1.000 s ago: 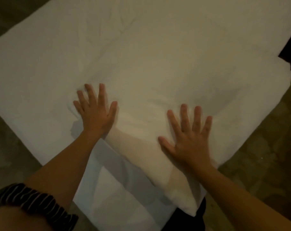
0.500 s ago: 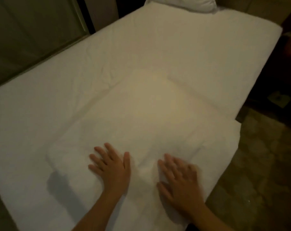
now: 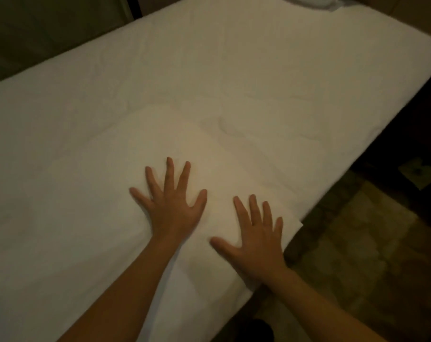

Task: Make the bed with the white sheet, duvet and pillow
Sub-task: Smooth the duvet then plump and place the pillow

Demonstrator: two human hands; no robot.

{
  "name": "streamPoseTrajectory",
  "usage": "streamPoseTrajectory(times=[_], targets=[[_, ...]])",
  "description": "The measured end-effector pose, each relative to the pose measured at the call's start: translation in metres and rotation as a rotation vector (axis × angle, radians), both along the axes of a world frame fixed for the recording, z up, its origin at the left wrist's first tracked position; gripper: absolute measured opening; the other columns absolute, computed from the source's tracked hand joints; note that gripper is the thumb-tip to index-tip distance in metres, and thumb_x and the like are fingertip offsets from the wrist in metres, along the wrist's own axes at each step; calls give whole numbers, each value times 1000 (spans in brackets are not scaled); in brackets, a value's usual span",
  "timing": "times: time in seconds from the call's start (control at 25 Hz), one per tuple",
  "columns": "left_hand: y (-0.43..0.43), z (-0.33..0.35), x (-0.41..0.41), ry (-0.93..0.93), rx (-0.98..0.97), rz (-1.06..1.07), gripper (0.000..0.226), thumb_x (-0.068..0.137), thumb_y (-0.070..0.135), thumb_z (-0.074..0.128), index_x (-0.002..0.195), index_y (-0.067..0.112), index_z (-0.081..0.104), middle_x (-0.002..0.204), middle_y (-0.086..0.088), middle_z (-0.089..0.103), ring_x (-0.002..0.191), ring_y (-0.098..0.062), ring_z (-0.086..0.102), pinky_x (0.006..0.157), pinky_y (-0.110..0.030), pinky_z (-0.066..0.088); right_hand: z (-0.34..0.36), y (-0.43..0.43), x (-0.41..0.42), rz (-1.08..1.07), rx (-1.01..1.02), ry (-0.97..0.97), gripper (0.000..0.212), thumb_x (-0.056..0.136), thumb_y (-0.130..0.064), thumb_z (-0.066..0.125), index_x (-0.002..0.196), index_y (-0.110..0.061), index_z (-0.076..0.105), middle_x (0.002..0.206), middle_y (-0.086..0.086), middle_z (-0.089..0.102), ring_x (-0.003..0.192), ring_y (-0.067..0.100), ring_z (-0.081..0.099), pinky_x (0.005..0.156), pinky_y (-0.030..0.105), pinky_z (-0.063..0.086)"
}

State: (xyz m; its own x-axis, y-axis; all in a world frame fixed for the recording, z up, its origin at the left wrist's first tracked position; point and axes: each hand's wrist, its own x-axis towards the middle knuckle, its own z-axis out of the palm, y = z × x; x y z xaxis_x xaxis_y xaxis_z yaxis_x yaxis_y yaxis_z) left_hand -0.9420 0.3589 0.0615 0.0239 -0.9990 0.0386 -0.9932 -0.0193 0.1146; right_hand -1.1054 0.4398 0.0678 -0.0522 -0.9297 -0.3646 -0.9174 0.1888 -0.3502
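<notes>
Both hands now farther up the folded white duvet (image 3: 185,139), left hand (image 3: 171,211) and right hand (image 3: 259,243) pressed flat, fingers straight and splayed, gripping nothing, duvet soft and rectangular on creased sheet (image 3: 61,119), plump pillow (image 3: 315,2) far beyond duvet

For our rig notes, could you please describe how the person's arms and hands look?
The left hand and right hand are bare: no gloves, rings or watch show. The left forearm and right forearm are bare, with no sleeve in view. Dim light hides finer marks.
</notes>
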Motion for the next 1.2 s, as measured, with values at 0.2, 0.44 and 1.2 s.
streamPoseTrajectory(times=[0.2, 0.44, 1.2], targets=[[3, -5, -3, -66, 4, -24, 74, 83, 68, 28, 149, 35, 23, 158, -4, 19, 142, -44, 14, 101, -75, 9, -2, -13, -6, 22, 98, -55, 92, 65, -93, 12, 130, -52, -37, 143, -11, -47, 133, 20, -41, 110, 52, -24], [-58, 1, -17, -80, 163, 339, 84, 74, 81, 0, 149, 43, -5, 160, -2, -7, 143, -43, -6, 101, -77, 3, 2, -102, -34, 19, 302, -250, 102, 57, -97, 17, 141, -50, -17, 157, -11, -17, 146, 18, -9, 118, 48, -1], [-236, -11, -50, -365, 591, -732, 66, 84, 67, 19, 108, 28, 66, 102, 9, 67, 109, -17, 55, 113, -51, 11, -42, -156, -69, -357, 673, -471, 110, 35, -92, 53, 124, -29, 41, 107, -10, 44, 117, 16, 47, 98, 32, 39]])
